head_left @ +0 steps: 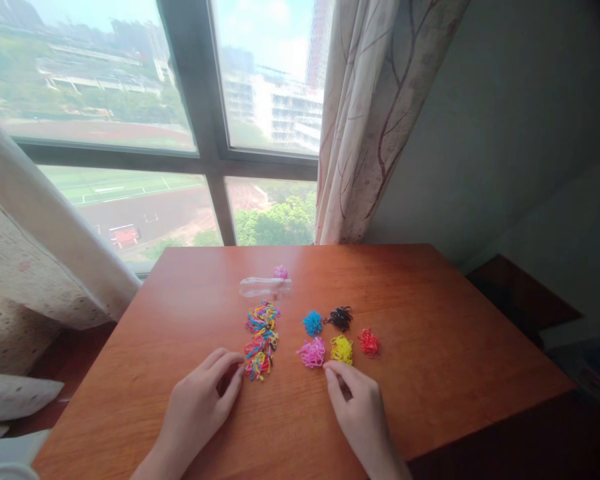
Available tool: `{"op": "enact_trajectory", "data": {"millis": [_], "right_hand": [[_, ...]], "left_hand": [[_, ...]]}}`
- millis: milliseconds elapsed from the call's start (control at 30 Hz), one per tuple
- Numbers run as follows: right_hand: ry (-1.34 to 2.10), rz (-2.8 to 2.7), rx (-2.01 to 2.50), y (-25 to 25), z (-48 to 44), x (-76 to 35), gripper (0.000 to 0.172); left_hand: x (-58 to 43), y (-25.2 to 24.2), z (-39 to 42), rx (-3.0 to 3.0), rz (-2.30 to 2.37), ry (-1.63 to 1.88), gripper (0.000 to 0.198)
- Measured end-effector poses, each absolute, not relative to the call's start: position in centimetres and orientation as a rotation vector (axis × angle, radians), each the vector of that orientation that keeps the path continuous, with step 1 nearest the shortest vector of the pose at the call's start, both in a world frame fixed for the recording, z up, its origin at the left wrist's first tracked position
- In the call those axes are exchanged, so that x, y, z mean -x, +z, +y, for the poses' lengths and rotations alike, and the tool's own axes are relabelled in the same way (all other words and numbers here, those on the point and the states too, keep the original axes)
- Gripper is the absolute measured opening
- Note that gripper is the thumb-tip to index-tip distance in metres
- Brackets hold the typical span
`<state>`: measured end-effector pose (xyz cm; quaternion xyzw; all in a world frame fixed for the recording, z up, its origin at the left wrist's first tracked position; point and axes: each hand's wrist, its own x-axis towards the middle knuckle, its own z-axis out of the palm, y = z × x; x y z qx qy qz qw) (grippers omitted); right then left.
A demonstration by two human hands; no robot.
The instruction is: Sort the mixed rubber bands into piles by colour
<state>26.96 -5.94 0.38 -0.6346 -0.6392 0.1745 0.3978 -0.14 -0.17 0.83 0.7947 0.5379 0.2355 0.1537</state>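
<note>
A long heap of mixed-colour rubber bands (pixel 261 340) lies on the brown wooden table (pixel 460 393). At the near left edge of that heap is my left hand (pixel 205 387), thumb and fingertips drawn together; whatever is between them is too small to make out. To the right lie sorted piles: blue bands (pixel 313 323), black bands (pixel 340 317), pink bands (pixel 312 352), yellow bands (pixel 342 349) and red bands (pixel 369 342). My right hand (pixel 355 397) pinches thumb to forefinger just in front of the pink and yellow piles. Anything in that pinch is hidden.
Behind the mixed heap lie a clear plastic bag (pixel 263 287) and a small pink object (pixel 281 272). The table's far edge meets a window (pixel 213 160) with curtains (pixel 360 133) at both sides. A grey wall (pixel 480 133) rises at the right.
</note>
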Motion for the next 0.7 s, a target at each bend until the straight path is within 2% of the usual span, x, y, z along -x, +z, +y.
{"op": "enact_trajectory", "data": {"millis": [267,700], "right_hand": [[0.453,-1.898,1.631,0.1,-4.6,-19.5,0.020],[0.362,-1.919,1.781,0.3,-2.9,-17.8,0.011]], "left_hand": [[0.1,0.7,-0.3,-2.293,1.505,0.644,0.019],[0.0,0.6,-0.4,-2.311,1.544,0.540,0.020]]}}
